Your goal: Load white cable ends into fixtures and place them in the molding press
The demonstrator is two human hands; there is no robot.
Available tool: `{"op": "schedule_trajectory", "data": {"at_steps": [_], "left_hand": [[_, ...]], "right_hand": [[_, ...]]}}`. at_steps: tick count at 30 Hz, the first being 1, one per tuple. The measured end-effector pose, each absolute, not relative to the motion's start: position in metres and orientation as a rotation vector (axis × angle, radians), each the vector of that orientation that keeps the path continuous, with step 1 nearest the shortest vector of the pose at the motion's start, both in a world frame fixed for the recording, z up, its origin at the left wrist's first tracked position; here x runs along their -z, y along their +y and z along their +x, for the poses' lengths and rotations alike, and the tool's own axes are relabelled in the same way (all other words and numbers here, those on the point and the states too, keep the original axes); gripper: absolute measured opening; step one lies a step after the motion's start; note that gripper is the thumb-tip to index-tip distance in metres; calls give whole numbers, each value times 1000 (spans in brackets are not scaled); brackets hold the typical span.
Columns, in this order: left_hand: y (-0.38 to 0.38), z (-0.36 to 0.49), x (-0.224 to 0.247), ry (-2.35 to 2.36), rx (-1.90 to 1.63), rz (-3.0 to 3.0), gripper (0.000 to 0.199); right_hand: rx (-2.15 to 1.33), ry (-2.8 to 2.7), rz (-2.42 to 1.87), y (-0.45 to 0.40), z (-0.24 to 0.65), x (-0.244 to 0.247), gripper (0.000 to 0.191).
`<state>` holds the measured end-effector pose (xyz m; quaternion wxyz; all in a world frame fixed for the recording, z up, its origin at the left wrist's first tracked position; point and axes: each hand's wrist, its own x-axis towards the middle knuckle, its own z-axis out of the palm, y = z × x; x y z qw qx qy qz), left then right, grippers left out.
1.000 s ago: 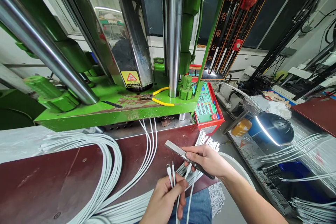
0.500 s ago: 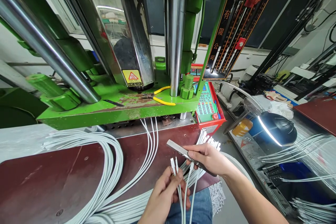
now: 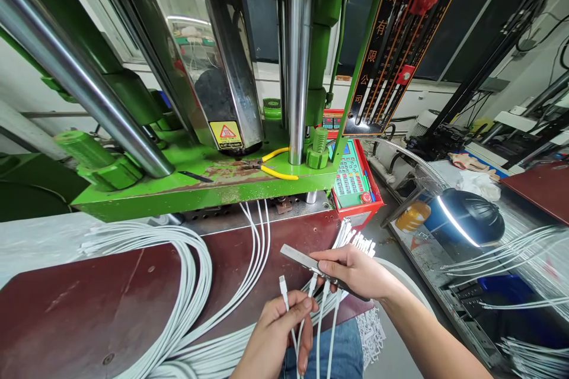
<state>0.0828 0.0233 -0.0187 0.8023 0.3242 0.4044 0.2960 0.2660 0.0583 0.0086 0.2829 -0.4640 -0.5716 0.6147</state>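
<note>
My left hand (image 3: 284, 327) is closed around white cables; one white connector (image 3: 283, 285) stands up past its fingers, and another cable end (image 3: 312, 284) rises beside it. My right hand (image 3: 351, 272) grips a flat metal tool (image 3: 297, 256) with a dark handle, its pale end pointing up and left. More white connectors and cables (image 3: 320, 325) hang just below the right hand, near the tool. Behind both hands lies the dark red table (image 3: 231, 266), over blue jeans.
A green press (image 3: 200, 192) stands in front, with yellow-handled pliers (image 3: 278, 173) on its base. A coil of white cables (image 3: 202, 260) lies on the left. Beyond the right hand are a red control box (image 3: 355, 207), bundled connectors (image 3: 355, 240) and white scraps (image 3: 372, 334).
The connectors at my left hand have spread apart; one has moved left and down, another is closer to the tool. My right hand still holds the tool in nearly the same place.
</note>
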Motion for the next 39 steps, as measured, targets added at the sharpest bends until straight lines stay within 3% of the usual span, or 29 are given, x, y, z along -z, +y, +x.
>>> {"op": "schedule_trajectory", "data": {"at_steps": [9,16,25,39], "left_hand": [[24,86,19,882,-645,635,29],[21,84,16,894,-807,628,32],[22,75,23,1079,-664,993,44],[28,76,19,1090,-665,815,40]], "right_hand": [[-1486,-1720,-1280,54,264,-17,52],[-1575,-1649,-1279,60,278,-18,51],[-1606,-1639,-1239,62,280,-15,45],[-1519,-1775,-1289,63,277,-11,40]]}}
